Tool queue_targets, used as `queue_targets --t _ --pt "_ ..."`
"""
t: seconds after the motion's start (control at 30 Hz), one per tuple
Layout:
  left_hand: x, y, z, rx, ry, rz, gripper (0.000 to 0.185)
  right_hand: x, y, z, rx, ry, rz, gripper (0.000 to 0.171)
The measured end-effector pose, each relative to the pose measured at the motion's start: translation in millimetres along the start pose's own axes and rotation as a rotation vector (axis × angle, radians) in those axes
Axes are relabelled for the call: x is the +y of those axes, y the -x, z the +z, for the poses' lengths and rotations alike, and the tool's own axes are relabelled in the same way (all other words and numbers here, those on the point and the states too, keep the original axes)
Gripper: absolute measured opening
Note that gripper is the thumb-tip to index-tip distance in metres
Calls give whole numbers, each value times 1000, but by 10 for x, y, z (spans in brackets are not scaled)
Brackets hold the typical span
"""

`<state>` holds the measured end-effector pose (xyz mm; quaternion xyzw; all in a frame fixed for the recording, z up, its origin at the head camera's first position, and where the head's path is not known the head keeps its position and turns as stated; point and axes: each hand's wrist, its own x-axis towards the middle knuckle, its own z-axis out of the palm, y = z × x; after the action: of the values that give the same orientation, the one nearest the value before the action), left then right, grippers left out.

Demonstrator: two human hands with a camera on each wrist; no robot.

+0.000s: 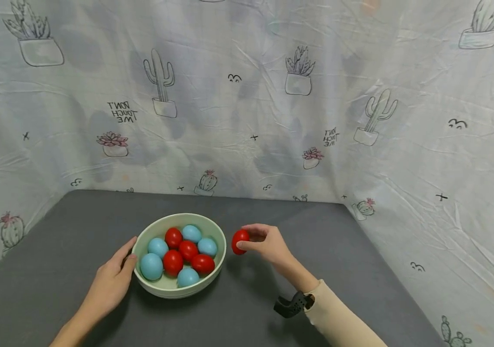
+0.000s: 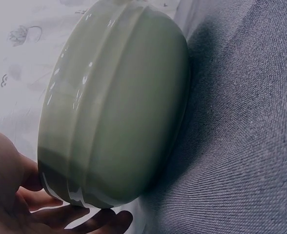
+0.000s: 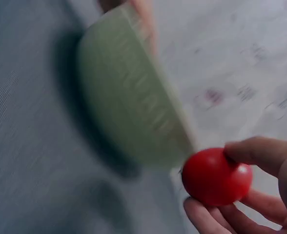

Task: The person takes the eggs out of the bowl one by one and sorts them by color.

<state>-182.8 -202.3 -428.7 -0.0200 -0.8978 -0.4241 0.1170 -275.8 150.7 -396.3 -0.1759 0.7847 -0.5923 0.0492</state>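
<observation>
Your right hand (image 1: 268,245) pinching a red egg (image 1: 240,241) just right of the green bowl (image 1: 212,230), your left hand (image 1: 112,279) relaxed, fingers flat against its left wall

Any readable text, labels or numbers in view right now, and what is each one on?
"DON'T TOUCH ME", mirrored, upper left on the pale cactus-print cloth backdrop.
"DON'T TOUCH ME", mirrored and smaller, on that cloth right of centre.
No text shows on the pale green ceramic bowl, the red and blue eggs, or the grey table.
</observation>
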Motion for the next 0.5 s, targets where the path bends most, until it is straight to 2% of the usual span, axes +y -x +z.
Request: queue_targets --t 0.1,0.2,0.33,0.5 --pt "-13 6 -4 -1 -1 1 54 157 -18 -1 -59 61 36 40" --pt "-19 15 -5 1 -6 4 54 269 -33 16 -95 154 17 38" --pt "-7 23 -10 -5 1 1 54 348 -33 44 -100 275 -39 37" --pt "20 30 -18 -16 5 -11 56 411 -26 53 -102 317 -80 39"
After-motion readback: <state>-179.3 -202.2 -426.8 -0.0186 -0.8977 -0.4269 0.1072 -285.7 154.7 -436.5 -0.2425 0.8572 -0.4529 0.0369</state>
